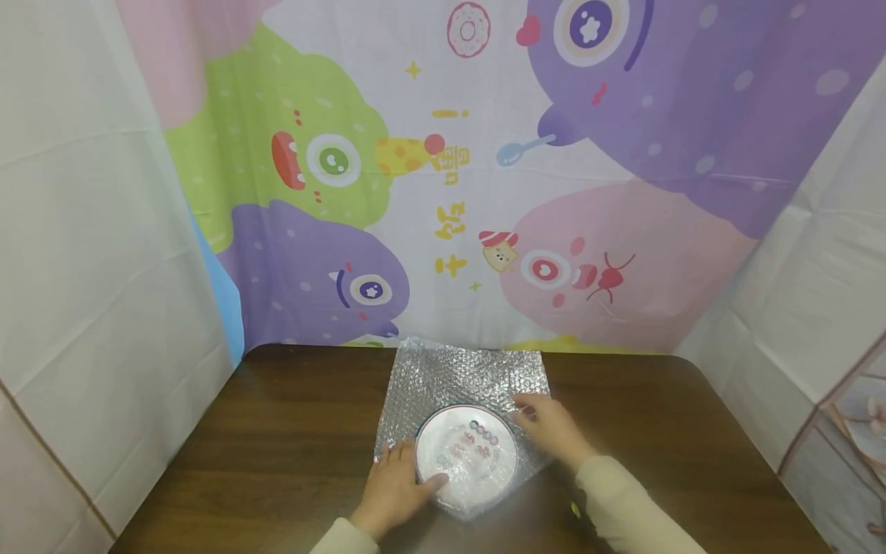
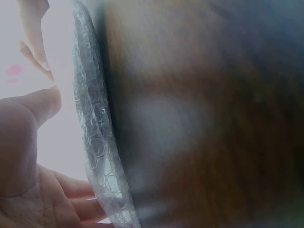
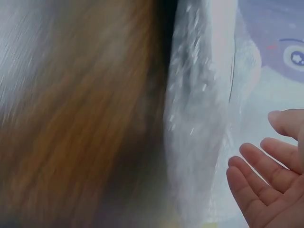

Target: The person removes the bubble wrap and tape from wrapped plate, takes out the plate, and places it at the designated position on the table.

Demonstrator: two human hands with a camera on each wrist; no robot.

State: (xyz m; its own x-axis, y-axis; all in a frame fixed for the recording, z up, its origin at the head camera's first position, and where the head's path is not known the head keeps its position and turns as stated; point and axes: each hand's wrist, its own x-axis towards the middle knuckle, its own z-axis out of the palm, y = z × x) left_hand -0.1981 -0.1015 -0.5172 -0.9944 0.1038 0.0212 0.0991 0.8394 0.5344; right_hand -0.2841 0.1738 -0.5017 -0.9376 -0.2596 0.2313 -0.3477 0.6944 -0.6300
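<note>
Left hand: It lay along the left side of the round plate, fingers out straight, thumb poking over the edge. It touched but did not grip.
Right hand: It was loose at the other side, fingers a bit bent, holding nothing. I could not tell if its tips touched the bubble wrap.
Plate: It was white with little pictures, and it sat between both hands, at the near end of the bubble wrap.
Bubble wrap: It was shiny and stuck out most on the far side. Maybe a clear layer went over the plate too, but the shine made that hard to tell.
Table: It was brown and looked smooth. I think the plate could slide if one hand pushed hard and the other did not hold it. A fast tug could rip the bubble wrap, or tip the plate and crack it.
Cloth: It hung behind, with one-eyed monsters on it.
</note>
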